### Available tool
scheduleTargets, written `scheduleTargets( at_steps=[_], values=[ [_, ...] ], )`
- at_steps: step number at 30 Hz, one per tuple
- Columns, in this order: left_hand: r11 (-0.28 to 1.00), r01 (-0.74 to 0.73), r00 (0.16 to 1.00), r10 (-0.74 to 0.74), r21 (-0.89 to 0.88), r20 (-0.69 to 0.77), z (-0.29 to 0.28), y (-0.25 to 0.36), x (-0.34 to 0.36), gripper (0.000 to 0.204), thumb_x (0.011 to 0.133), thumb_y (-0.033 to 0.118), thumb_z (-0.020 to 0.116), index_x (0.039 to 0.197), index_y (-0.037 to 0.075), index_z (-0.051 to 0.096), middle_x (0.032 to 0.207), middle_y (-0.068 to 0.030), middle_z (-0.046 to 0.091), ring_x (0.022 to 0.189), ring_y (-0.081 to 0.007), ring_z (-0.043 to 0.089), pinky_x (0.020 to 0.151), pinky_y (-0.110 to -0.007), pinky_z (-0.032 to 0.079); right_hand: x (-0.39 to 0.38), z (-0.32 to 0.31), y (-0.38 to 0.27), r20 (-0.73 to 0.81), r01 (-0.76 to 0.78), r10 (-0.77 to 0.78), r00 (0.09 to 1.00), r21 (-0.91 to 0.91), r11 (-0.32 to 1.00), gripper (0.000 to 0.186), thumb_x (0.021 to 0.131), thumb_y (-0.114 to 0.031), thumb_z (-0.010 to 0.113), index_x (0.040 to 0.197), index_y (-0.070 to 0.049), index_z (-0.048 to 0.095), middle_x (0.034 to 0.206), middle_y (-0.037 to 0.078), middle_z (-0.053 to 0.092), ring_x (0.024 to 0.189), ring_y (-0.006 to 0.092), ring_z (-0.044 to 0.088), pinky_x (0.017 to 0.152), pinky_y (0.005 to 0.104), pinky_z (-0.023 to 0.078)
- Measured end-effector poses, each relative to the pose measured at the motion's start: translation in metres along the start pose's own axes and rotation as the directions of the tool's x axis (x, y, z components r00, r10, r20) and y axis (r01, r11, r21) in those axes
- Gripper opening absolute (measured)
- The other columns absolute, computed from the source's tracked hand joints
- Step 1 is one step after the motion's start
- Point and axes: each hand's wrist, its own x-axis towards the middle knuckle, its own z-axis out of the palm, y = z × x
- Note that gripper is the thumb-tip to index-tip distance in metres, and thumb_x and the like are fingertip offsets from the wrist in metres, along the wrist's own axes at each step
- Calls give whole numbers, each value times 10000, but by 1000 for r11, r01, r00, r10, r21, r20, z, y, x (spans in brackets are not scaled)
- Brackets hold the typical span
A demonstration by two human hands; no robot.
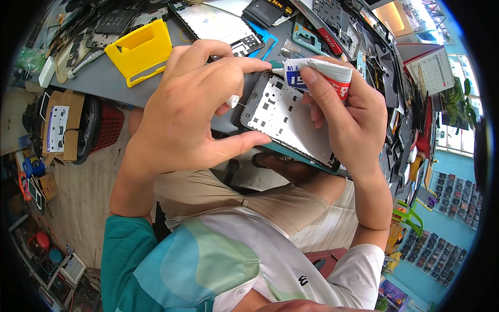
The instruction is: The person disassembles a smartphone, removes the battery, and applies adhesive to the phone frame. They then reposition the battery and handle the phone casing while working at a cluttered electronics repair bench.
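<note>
My right hand (343, 112) grips a small white, blue and red glue tube (322, 70), nozzle pointing left. It also steadies the far side of a phone frame panel (288, 117), a white perforated plate in a dark rim. My left hand (192, 104) holds the panel's near edge with the thumb underneath. Between that hand's index finger and thumb sits a tiny white cap with a thin pin (235, 100), just left of the panel. The panel is held over my lap, at the edge of a grey workbench (104, 78).
A yellow plastic holder (139, 51) stands on the bench to the left. Behind it lie several phone frames and parts (218, 23). A cardboard box (60, 127) and a red basket (106, 130) sit on the floor at left. A desk calendar (431, 70) stands at right.
</note>
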Motion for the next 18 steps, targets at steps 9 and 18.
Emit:
scheduleTargets(
  at_steps=[9,18],
  values=[
    [1000,3,1000,-3,-3,2,0,-3,3,665,640,321,998,871,119,408,1331,-121,779,1100,-356,583,927,-418,416,2,-1,5,-25,36,-37,999,-22,999,239,1075,-169,748,1227,15,769,793,23,736,612,42,597,546,209,441],
    [1000,7,1000,-7,5,0,2,-2,3,667,640,309,1000,876,120,406,1337,-129,781,1110,-365,585,881,-399,458,-1,-5,13,-53,66,-68,996,-34,997,226,1073,-176,749,1200,8,782,766,14,728,589,28,568,528,210,418]
  ],
)
